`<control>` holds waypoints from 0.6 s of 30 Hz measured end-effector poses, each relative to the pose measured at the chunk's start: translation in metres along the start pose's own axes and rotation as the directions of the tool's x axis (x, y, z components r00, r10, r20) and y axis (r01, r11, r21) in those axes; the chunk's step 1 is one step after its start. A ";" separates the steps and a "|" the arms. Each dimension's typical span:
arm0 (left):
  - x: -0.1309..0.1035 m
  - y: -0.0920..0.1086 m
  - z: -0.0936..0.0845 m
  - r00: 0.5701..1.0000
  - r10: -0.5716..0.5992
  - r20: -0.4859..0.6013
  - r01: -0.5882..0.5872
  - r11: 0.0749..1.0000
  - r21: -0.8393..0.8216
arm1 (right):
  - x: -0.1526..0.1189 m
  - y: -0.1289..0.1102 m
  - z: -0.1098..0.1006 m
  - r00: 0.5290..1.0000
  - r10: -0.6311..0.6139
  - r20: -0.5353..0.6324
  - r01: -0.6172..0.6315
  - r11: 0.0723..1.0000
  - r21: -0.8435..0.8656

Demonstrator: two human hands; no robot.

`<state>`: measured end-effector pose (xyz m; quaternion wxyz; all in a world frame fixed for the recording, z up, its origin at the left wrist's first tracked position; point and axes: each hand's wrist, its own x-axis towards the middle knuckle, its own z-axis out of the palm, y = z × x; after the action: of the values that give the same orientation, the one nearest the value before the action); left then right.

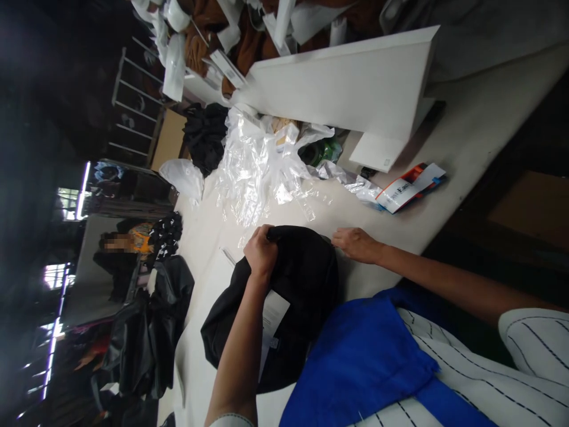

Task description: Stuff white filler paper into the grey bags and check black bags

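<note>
A limp black fabric article [306, 279] lies bunched on the pale table in front of me; its exact kind is unclear. A white paper tag [274, 311] and a small label show on it. My left hand [261, 254] is closed round its upper edge, holding a fold. My right hand [357, 244] is pinched at the article's right edge. Whether its fingertips hold the cloth or something thin beside it, I cannot make out. My left forearm crosses in front of part of the black fabric.
The view is turned sideways. Crumpled clear plastic bags [262, 160] lie beyond the fabric. A white panel-like stand [338, 83], a printed packet [411, 187], brown goods with white wrapping [246, 41] and dark bags [155, 332] are around. Another person [133, 240] is in the background.
</note>
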<state>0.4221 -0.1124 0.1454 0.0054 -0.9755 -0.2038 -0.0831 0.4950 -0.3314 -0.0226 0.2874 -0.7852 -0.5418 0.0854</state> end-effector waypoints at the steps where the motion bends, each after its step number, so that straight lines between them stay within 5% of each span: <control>1: -0.003 0.001 0.001 1.000 0.007 -0.007 -0.008 1.000 -0.006 | -0.008 -0.007 0.002 0.999 0.032 -0.009 -0.032 0.999 0.014; 8: -0.028 0.005 0.001 0.992 0.123 -0.014 -0.122 0.990 0.068 | -0.049 -0.041 0.022 0.954 0.284 -0.092 -0.255 0.936 0.243; 13: -0.064 0.034 0.004 0.912 0.387 -0.135 -0.375 0.921 0.107 | -0.050 -0.013 0.036 0.938 0.336 0.080 -0.333 0.820 0.464; 18: -0.099 0.067 0.020 0.875 0.483 0.019 -0.478 0.858 0.186 | -0.049 0.010 0.037 0.940 0.251 0.232 -0.342 0.700 0.627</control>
<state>0.3628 -0.2124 0.1106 0.1195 -0.9893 0.0392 -0.0734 0.4675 -0.3645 -0.0669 0.4922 -0.7027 -0.3602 0.3664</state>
